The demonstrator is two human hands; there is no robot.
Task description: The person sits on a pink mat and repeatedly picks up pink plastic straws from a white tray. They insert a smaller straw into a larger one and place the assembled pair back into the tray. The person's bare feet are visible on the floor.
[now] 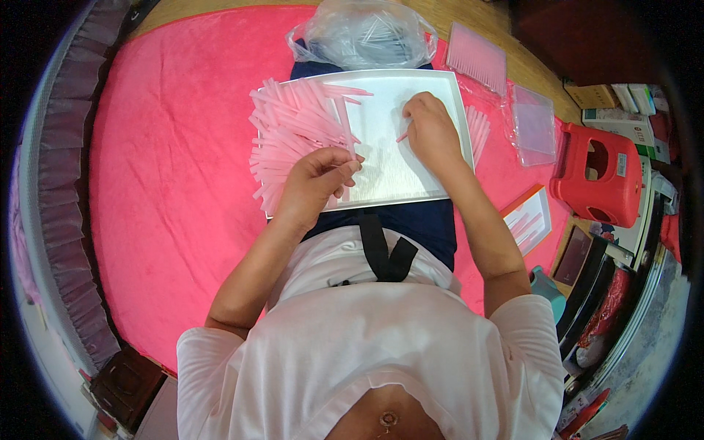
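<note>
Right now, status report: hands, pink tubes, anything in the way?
Left hand pinching one pink tube. Right hand over white tray, pink tip beside it, grip unclear. Loose tube pile crowding tray's left side.

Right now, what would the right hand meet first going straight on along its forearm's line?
The right hand would probably meet the far rim of the white tray first, though the hand's height is unclear.

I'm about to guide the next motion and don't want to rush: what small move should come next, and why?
I'd probably bring the right hand across toward the upper end of the pink tube. The left hand pinches that tube near its lower end, leaving the upper part free, while the right is apart from it, over the white tray.
</note>
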